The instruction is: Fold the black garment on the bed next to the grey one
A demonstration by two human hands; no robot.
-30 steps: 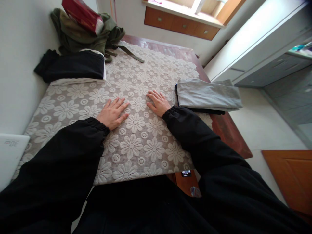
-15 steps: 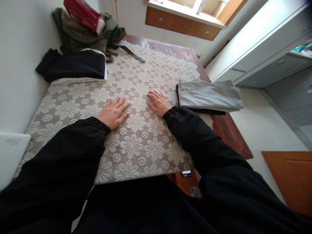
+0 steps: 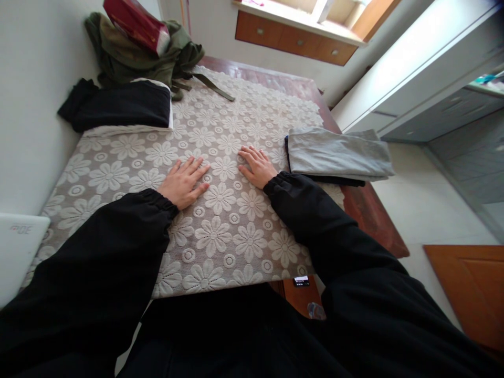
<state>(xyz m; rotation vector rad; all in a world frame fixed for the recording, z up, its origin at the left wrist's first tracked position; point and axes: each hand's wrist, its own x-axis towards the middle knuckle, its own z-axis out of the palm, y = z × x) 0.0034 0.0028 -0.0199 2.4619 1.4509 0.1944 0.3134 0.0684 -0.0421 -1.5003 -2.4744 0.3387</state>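
Observation:
My left hand (image 3: 183, 182) lies flat on the flowered lace tablecloth (image 3: 213, 234), fingers spread, holding nothing. Palm down on the same cloth, my right hand (image 3: 256, 167) is open too, a short way to the right. Close to the right wrist is a stack of folded clothes with a grey garment (image 3: 338, 152) on top and dark cloth beneath it. Beyond my left hand, toward the wall, a folded black garment (image 3: 126, 105) rests on a white one (image 3: 170, 126). Neither hand touches these clothes.
A green backpack (image 3: 185, 50) with a red package (image 3: 136, 23) on it stands at the far left. At the left edge is a white device (image 3: 21, 252). Bare reddish wood shows at the table's right edge (image 3: 378, 226). Below the front edge lies a phone (image 3: 301, 281).

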